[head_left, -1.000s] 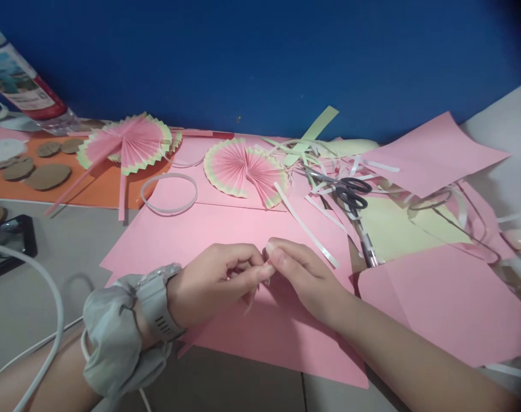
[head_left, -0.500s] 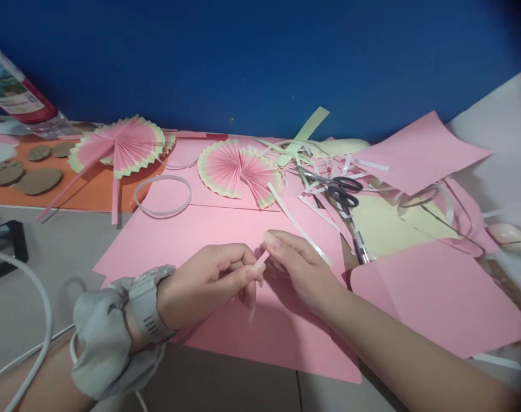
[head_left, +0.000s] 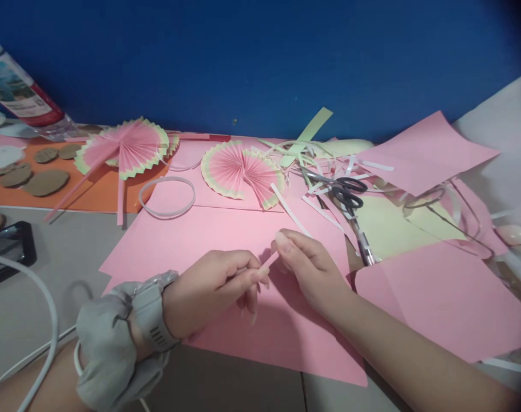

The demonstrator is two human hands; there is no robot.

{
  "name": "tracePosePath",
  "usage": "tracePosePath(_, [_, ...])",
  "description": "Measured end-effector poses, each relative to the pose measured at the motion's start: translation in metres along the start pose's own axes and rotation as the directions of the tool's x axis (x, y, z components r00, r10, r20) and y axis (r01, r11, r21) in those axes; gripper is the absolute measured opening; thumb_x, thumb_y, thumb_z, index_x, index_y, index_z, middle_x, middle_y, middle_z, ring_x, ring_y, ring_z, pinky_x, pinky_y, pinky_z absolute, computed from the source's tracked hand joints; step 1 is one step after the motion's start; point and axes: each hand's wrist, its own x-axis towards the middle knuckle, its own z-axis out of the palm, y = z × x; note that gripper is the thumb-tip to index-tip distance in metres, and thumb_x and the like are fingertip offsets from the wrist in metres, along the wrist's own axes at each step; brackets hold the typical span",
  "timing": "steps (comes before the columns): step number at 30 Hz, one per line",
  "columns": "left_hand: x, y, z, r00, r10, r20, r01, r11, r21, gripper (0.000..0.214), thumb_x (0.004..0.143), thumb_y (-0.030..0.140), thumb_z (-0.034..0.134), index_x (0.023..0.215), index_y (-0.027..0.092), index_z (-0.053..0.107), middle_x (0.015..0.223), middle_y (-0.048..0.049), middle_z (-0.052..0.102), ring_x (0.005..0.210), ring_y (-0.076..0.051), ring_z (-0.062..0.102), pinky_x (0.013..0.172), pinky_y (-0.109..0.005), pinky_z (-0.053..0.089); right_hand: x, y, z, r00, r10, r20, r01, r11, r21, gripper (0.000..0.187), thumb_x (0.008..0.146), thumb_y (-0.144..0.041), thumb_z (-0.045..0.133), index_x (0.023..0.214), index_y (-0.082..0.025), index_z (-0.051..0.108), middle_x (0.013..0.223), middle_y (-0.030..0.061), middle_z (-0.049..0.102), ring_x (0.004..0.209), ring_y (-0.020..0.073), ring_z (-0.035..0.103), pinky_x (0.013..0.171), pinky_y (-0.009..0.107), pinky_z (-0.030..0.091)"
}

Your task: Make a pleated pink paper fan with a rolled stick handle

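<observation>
Between my two hands runs a narrow pink paper strip [head_left: 269,261], pinched at both ends. My left hand [head_left: 221,289], with a watch and a grey scrunchie at the wrist, is closed on its lower end. The upper end sits between the thumb and fingers of my right hand [head_left: 308,269]. Both hands are just above a large pink paper sheet [head_left: 191,234]. Beyond them lies a pleated pink fan [head_left: 232,171] with a yellow-green edge. A second pleated fan [head_left: 131,146] with pink paper sticks is farther left.
Black-handled scissors [head_left: 348,191] lie among paper scraps, near a pen [head_left: 364,243]. A white tape ring [head_left: 168,197] rests left of centre. Cardboard discs [head_left: 46,182] lie on orange paper, with a plastic bottle [head_left: 24,94] behind. A phone [head_left: 11,249] and white cable are at left.
My hands have moved slightly apart, and more of the pink strip shows between them. The whole view has shifted a little.
</observation>
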Motion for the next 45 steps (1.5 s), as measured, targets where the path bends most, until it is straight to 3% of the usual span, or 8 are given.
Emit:
tracePosePath(7, [0.0001,0.0006,-0.0032,0.999,-0.004,0.054,0.007,0.999,-0.051,0.026,0.095,0.033,0.042,0.08,0.019,0.058,0.062,0.0038,0.067,0.059,-0.009,0.062,0.065,-0.02,0.046,-0.0009,0.0002,-0.0036,1.0,-0.019,-0.015,0.018,0.995,-0.098,0.04,0.096,-0.035,0.041,0.06,-0.019,0.034,0.058,-0.0065,0.031,0.052,0.0079,0.028,0.051,0.025,0.027])
tracePosePath(12, [-0.0001,0.0033,-0.0022,0.999,-0.022,0.049,0.021,0.999,0.024,0.028,0.093,0.035,0.045,0.073,0.019,0.056,0.066,0.0023,0.069,0.063,-0.01,0.062,0.063,-0.02,0.046,-0.0025,0.0035,-0.0058,0.995,-0.069,-0.076,0.058,0.987,-0.147,0.041,0.097,-0.036,0.04,0.06,-0.02,0.033,0.058,-0.0062,0.03,0.053,0.0085,0.028,0.051,0.026,0.025])
tracePosePath(24, [0.0012,0.0044,-0.0032,0.998,-0.022,0.058,0.018,0.998,0.066,0.028,0.093,0.035,0.037,0.082,0.02,0.058,0.065,0.0031,0.068,0.067,-0.012,0.064,0.061,-0.021,0.048,-0.0038,0.0023,-0.0057,0.99,-0.08,-0.115,0.055,0.977,-0.206,0.043,0.096,-0.039,0.039,0.059,-0.02,0.034,0.058,-0.0056,0.03,0.053,0.0091,0.03,0.051,0.025,0.026])
tracePosePath(30, [0.0027,0.0017,-0.0026,0.999,0.037,0.014,-0.037,0.998,0.041,0.032,0.094,0.04,0.038,0.08,0.02,0.058,0.066,0.0016,0.069,0.065,-0.012,0.063,0.061,-0.022,0.047,0.0005,0.0021,-0.002,0.99,0.0,0.138,0.0,1.0,-0.004,0.031,0.093,-0.038,0.048,0.068,-0.019,0.049,0.064,-0.0033,0.047,0.057,0.0099,0.046,0.056,0.026,0.034])
tracePosePath(37, [0.0036,-0.0011,0.0,0.999,0.031,0.041,-0.029,0.998,-0.049,0.028,0.096,0.039,0.039,0.082,0.018,0.053,0.065,0.0014,0.067,0.059,-0.009,0.059,0.057,-0.019,0.044,0.002,0.0054,-0.0052,0.998,-0.031,-0.057,0.029,0.999,-0.031,0.037,0.094,-0.036,0.047,0.061,-0.019,0.043,0.063,-0.0053,0.037,0.053,0.0076,0.036,0.056,0.025,0.033])
tracePosePath(41, [0.0025,-0.0023,-0.0008,0.998,0.042,0.044,-0.04,0.998,-0.055,0.029,0.096,0.039,0.038,0.083,0.018,0.052,0.063,0.0019,0.066,0.058,-0.008,0.058,0.056,-0.019,0.044,0.0019,0.0028,-0.003,0.999,0.011,0.05,-0.014,0.999,0.052,0.033,0.094,-0.035,0.048,0.065,-0.019,0.047,0.064,-0.0049,0.045,0.055,0.0074,0.044,0.057,0.024,0.036])
tracePosePath(45, [0.0025,-0.0018,-0.0029,0.997,0.044,0.059,-0.041,0.997,-0.059,0.027,0.096,0.04,0.038,0.083,0.019,0.049,0.061,0.0027,0.065,0.058,-0.009,0.058,0.055,-0.018,0.042,0.0032,-0.0004,-0.0007,0.993,0.004,0.116,0.0,0.999,-0.032,0.033,0.093,-0.035,0.049,0.065,-0.017,0.056,0.065,-0.0025,0.052,0.061,0.0094,0.051,0.061,0.026,0.039])
